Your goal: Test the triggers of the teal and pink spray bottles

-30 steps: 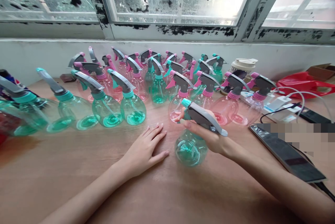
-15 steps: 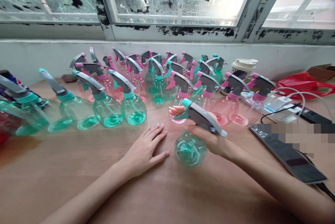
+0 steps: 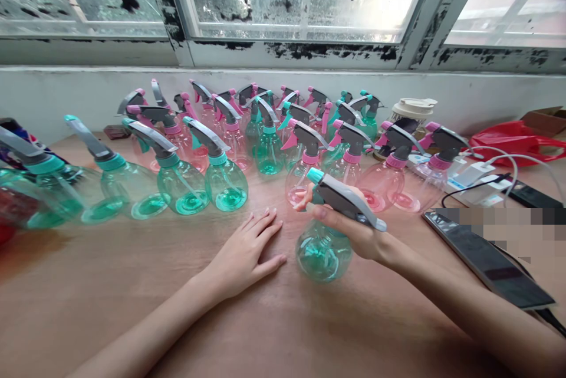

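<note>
My right hand is wrapped round the neck of a teal spray bottle with a grey and teal trigger head. The bottle stands on the wooden table, and my fingers curl over the trigger. My left hand lies flat on the table just left of the bottle, fingers stretched out, holding nothing. Behind both hands stand several teal spray bottles and pink spray bottles in rows.
At the right lie a dark phone, a second dark device, white cables and a charger, and a red bag. A white lidded cup stands by the wall under the window.
My right fingers opened off the trigger half a second ago and have closed on it again. The bottle and my left hand have barely moved.
</note>
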The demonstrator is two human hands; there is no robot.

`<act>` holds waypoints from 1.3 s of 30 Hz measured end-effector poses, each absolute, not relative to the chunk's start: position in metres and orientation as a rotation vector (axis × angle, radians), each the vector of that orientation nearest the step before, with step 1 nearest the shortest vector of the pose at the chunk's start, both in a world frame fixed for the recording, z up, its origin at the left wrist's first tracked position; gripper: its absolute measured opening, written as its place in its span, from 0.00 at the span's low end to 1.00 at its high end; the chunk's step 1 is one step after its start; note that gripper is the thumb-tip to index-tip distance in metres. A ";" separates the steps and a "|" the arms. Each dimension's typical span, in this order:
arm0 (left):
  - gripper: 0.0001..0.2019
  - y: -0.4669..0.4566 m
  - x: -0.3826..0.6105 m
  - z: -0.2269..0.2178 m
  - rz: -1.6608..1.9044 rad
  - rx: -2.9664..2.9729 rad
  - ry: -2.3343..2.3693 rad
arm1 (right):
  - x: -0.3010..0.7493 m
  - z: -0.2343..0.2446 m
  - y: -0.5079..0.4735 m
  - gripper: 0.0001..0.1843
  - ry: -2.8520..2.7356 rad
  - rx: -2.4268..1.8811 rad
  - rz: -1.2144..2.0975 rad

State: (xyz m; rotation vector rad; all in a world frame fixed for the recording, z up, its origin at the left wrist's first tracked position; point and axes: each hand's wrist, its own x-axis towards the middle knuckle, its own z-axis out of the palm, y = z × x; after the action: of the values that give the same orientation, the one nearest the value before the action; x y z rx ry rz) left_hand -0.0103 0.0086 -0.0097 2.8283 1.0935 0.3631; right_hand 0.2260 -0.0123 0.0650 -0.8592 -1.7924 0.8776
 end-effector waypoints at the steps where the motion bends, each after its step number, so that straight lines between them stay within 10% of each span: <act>1: 0.31 0.008 -0.010 -0.010 0.367 2.825 1.093 | 0.226 0.065 -0.013 0.06 -1.788 -0.853 0.883; 11: 0.31 0.008 -0.010 -0.010 0.353 2.833 1.093 | 0.224 0.066 -0.014 0.03 -1.765 -0.841 0.892; 23: 0.30 0.008 -0.010 -0.009 0.369 2.814 1.084 | 0.225 0.054 -0.013 0.24 -1.731 -0.740 0.875; 39: 0.29 0.008 -0.010 -0.009 0.376 2.813 1.073 | 0.224 0.070 -0.017 0.10 -1.758 -0.905 0.820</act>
State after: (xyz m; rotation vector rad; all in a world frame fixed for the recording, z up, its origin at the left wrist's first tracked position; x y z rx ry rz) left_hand -0.0101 0.0077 -0.0087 2.8126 1.0727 0.3764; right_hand 0.2239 -0.0167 0.0697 -0.9054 -1.7577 0.8195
